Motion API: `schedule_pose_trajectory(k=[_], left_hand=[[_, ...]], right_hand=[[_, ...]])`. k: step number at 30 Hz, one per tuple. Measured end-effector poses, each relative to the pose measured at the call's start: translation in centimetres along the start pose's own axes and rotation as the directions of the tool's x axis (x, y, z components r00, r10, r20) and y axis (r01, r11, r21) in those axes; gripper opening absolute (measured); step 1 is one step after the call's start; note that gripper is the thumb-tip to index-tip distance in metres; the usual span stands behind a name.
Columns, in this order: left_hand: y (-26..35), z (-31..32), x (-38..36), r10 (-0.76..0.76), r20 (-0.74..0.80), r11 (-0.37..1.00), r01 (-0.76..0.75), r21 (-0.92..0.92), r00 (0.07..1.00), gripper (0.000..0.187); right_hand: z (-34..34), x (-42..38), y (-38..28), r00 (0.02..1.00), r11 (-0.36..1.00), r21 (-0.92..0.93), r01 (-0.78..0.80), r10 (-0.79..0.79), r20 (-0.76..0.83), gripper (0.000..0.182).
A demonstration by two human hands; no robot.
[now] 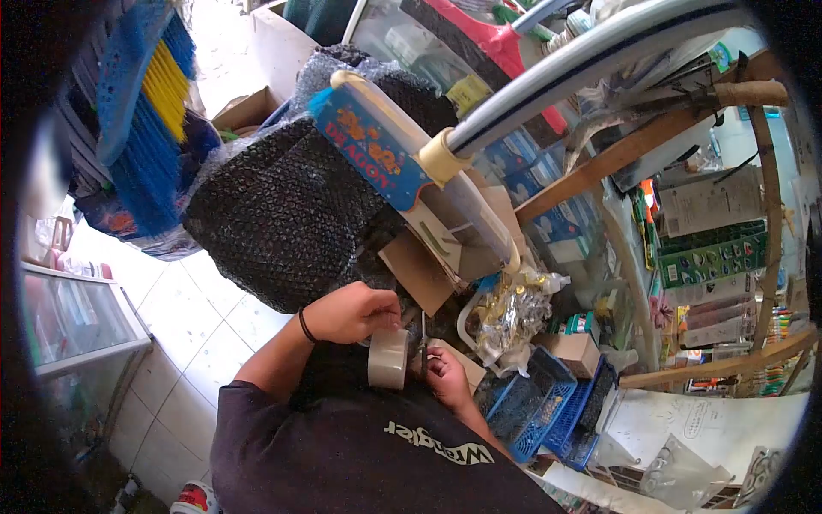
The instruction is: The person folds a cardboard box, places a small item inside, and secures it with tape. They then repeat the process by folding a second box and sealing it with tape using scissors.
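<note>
My left hand (355,313), with a black band at the wrist, is closed, its fingertips at the top edge of a roll of clear brownish packing tape (388,359). Just right of the roll, my right hand (447,377) has its fingers curled around a thin, dark metal tool that looks like scissors (423,341), its slim end pointing up. The lower part of this tool is partly hidden by the fingers. Beyond both hands lies a large package in black bubble wrap (282,201). A piece of brown cardboard (419,272) sits against its right side.
A wiper head with a blue Dragon label (368,150) and striped pole (599,64) juts over the package. Blue baskets (535,403) and crumpled gold-and-clear plastic (509,317) are at right. Blue brooms (141,146) hang left, above a glass case (81,317).
</note>
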State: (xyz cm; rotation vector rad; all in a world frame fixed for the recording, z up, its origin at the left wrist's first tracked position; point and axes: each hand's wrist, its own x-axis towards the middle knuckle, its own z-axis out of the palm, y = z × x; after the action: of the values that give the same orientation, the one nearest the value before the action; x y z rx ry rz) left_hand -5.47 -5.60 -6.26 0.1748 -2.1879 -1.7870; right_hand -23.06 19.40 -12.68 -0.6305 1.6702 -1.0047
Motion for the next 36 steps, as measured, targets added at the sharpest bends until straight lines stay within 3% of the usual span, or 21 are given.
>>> schedule_pose_trajectory(k=[3,6,11,14,15,18,21,26,36], left_hand=[[-0.2,0.6,0.5,-0.014,-0.037,0.998,0.016,0.058,0.999,0.008],[-0.2,1.0,0.9,-0.010,-0.055,0.997,0.014,0.070,0.998,0.007],[0.5,0.8,0.5,-0.002,-0.081,0.994,0.011,0.105,0.997,0.007],[0.3,1.0,0.1,-0.019,-0.096,0.991,0.031,0.131,0.995,0.008],[0.0,1.1,0.0,-0.028,-0.099,0.992,0.039,0.119,0.995,0.008],[-0.3,1.2,-0.3,-0.035,-0.103,0.995,0.045,0.090,0.994,0.008],[-0.2,1.4,-0.4,-0.027,-0.110,0.997,0.034,0.069,0.994,0.009],[-0.4,1.8,-0.5,0.037,-0.079,0.997,-0.032,0.067,0.996,0.010],[0.0,2.0,-0.8,0.008,-0.065,1.000,-0.010,-0.028,0.998,0.010]], right_hand=[[0.8,-1.6,-3.7,0.993,0.995,0.074,-0.073,0.080,-0.091,0.039],[2.2,-1.8,-7.3,0.996,0.969,0.231,0.085,-0.083,-0.016,0.044],[4.0,-1.3,-9.9,0.986,0.974,-0.161,0.161,-0.152,0.064,0.059],[5.1,-0.8,-10.8,0.968,0.970,-0.125,0.208,-0.185,0.168,0.056],[5.1,-0.8,-11.2,0.970,0.964,-0.187,0.191,-0.156,0.185,0.053],[5.4,-0.9,-11.2,0.959,0.959,-0.149,0.241,-0.212,0.188,0.049],[4.9,-1.2,-11.2,0.976,0.981,-0.126,0.145,-0.120,0.183,0.045],[4.6,-1.4,-11.0,0.963,0.974,-0.097,0.203,-0.181,0.199,0.044],[4.2,-1.7,-11.0,0.954,0.969,-0.099,0.228,-0.202,0.221,0.043]])
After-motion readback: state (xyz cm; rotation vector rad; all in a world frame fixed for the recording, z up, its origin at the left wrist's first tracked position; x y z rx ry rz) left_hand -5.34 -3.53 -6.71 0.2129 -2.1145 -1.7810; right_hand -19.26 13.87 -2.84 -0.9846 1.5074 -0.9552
